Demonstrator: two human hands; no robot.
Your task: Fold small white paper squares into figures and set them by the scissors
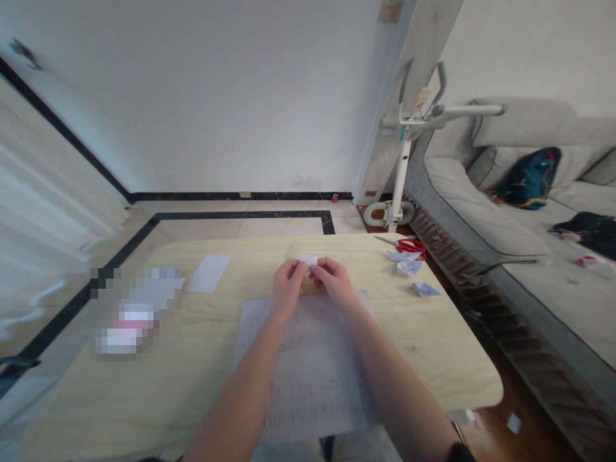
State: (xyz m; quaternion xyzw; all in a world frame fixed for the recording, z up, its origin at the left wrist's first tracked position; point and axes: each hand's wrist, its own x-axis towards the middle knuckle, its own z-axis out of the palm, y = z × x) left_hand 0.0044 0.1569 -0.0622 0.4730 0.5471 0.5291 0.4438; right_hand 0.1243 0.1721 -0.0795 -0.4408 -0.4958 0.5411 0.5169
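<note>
A small piece of white paper (308, 260) is pinched between the fingertips of my left hand (287, 282) and my right hand (333, 277). Both hands are closed on it, close together above the far edge of a large printed sheet (312, 378). That sheet lies flat on the pale wooden table (423, 359), partly covered by my forearms. How the small paper is folded is too small to make out.
Red-handled scissors (410, 246) lie at the table's far right beside crumpled paper pieces (407, 263) and a folded paper scrap (425, 289). A white paper rectangle (208, 273) lies left of my hands. A grey sofa (486, 237) stands right; white exercise equipment (399, 173) is behind.
</note>
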